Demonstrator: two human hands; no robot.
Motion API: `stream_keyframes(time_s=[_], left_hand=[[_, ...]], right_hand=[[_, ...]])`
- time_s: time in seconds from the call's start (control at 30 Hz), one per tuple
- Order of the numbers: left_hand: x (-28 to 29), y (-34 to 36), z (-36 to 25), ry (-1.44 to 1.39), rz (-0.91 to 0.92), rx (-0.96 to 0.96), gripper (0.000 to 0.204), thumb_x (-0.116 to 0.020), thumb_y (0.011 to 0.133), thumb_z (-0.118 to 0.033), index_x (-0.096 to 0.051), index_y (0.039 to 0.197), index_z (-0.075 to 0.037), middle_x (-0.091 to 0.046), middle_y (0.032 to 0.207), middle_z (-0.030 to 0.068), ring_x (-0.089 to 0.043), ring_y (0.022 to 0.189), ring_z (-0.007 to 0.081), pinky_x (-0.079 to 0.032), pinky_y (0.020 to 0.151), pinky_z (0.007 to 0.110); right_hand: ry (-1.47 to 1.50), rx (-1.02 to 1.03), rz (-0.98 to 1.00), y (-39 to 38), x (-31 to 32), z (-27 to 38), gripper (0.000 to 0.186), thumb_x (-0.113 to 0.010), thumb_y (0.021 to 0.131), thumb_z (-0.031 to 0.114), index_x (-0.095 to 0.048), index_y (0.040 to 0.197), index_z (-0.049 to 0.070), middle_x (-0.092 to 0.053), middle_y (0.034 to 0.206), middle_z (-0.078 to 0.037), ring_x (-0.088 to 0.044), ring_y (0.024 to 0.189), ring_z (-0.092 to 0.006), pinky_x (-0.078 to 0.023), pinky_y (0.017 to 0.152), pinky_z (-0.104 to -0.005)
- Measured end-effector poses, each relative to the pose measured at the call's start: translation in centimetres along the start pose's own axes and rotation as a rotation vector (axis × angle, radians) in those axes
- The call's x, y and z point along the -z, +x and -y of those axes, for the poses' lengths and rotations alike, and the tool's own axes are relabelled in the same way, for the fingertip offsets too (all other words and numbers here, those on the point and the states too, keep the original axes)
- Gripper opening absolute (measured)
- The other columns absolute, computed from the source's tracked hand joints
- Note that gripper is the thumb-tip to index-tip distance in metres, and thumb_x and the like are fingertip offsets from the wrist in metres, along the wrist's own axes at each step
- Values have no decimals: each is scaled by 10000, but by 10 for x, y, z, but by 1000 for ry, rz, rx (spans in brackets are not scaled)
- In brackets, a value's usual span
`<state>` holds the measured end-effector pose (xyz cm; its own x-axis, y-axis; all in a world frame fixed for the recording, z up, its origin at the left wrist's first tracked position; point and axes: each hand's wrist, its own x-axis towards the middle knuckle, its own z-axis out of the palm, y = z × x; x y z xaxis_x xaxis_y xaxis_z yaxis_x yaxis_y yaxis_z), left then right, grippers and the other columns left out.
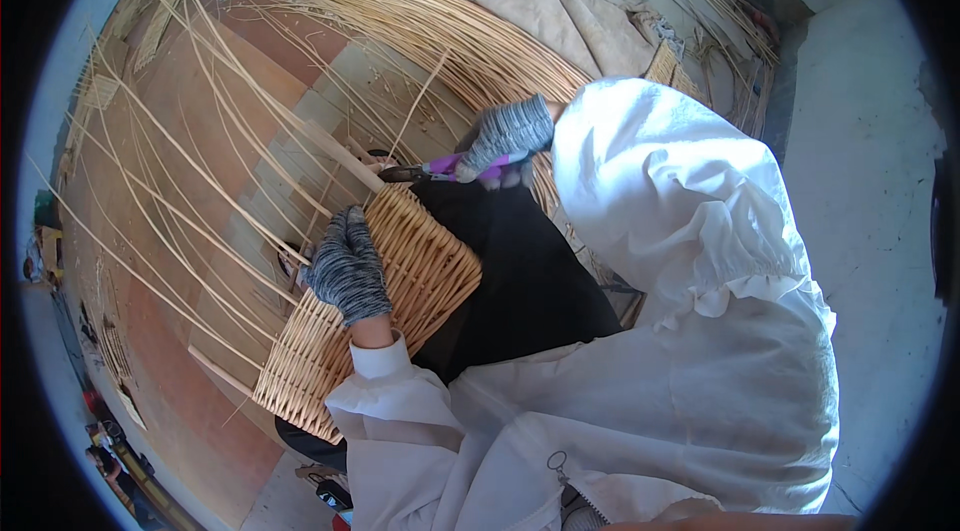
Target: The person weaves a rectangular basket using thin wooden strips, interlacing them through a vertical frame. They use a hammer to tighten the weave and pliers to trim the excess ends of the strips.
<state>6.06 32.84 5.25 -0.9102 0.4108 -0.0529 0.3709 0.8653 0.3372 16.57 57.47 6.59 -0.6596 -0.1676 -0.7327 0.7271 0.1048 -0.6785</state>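
A partly woven wicker basket [425,266] lies tilted across my lap, with long loose willow rods [215,171] fanning out from its edge to the far left. My left hand [347,266], in a grey knitted glove, is closed over that edge, its fingertips partly hidden among the rods. In the same kind of glove, my right hand [505,141] grips the purple handles of pruning shears [440,171]. Their dark blades are at the basket's far corner, beside a thicker stake [340,156]. Whether the blades touch the stake, I cannot tell.
A large bundle of willow rods [450,31] lies beyond my hands, partly under a beige cloth [520,1]. Dark cloth [520,271] covers my lap. A pale wall [860,181] stands at the right. Tools [125,461] lie on the floor at the lower left.
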Motion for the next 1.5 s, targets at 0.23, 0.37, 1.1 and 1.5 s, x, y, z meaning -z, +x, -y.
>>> stream_keyframes(time_s=[0.23, 0.37, 1.1, 1.5], left_hand=[[-14, -18, -34, 283, -309, -260, 677, -721, 598, -524, -603, 1030, -18, -561, 1103, 159, -547, 1007, 330, -335, 970, 455], [-24, -23, -33, -11, -378, -297, 517, -644, 657, -446, -592, 994, -57, -582, 1042, 115, -514, 1029, 284, -259, 1028, 497], [18, -114, 173, -1537, -234, -13, 397, -486, 930, -318, -543, 1119, 26, -588, 1049, 105, -558, 949, 193, -456, 848, 335], [59, -124, 91, -378, -660, -288, 291, -543, 878, -157, -561, 1134, -19, -604, 1059, 164, -571, 937, 319, -442, 852, 394]], right_hand=[[337, 221, -227, -16, -28, -40, 473, -691, 770, 345, -555, 1131, 72, -546, 645, 1, -521, 490, -84, -449, 411, -236], [477, 365, -333, -38, -54, -72, 437, -716, 743, 228, -517, 1104, 82, -514, 642, -11, -520, 549, -104, -472, 494, -250], [-336, 906, -864, -25, -194, -56, 637, -753, 671, 210, -474, 1216, 32, -544, 1110, -137, -547, 1015, -273, -436, 884, -340], [-31, 841, -876, -40, -190, -81, 656, -765, 693, 207, -446, 1244, 47, -548, 1065, -69, -527, 1012, -177, -435, 864, -312]])
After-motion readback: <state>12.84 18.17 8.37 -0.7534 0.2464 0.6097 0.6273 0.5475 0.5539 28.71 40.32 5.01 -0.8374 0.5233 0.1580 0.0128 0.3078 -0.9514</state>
